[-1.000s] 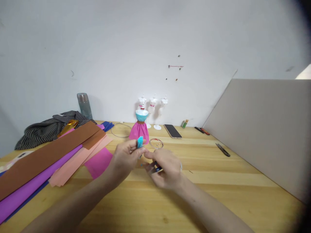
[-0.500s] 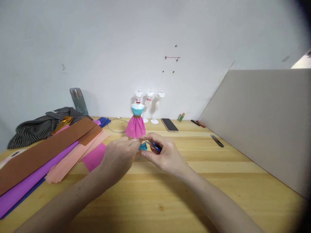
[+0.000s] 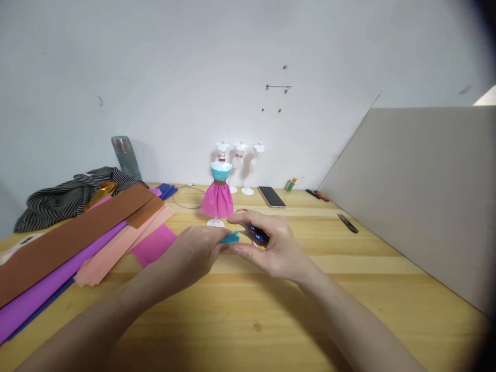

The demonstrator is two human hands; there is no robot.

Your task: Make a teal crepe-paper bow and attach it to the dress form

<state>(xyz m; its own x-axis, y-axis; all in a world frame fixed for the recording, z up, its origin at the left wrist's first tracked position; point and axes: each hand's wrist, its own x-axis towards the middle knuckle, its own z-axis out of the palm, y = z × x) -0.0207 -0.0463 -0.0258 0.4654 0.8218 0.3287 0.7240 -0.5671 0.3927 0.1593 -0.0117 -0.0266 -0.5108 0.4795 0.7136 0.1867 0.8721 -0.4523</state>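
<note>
Over the middle of the wooden table (image 3: 240,320) my left hand (image 3: 194,254) pinches a small teal scrap of paper (image 3: 231,238). My right hand (image 3: 271,245) is closed around small blue-handled scissors (image 3: 257,235), whose tip meets the teal scrap. Just behind my hands stands a small mannequin (image 3: 219,192) in a pink paper skirt and teal top, on a white base. A small roll of clear tape (image 3: 241,211) lies beside it, partly hidden by my right hand.
Long sheets of brown, purple, peach and pink paper (image 3: 81,243) lie at the left. Striped cloth (image 3: 65,199) and a metal flask (image 3: 124,157) sit behind them. Three white mini mannequins (image 3: 241,155), a phone (image 3: 271,197), thread snips (image 3: 347,223) and a grey divider board (image 3: 426,191) are at the back and right.
My hands have dropped from holding the teal scrap upright to holding it flat between them. The right hand brought the scissors up to the scrap. The camera tilted slightly.
</note>
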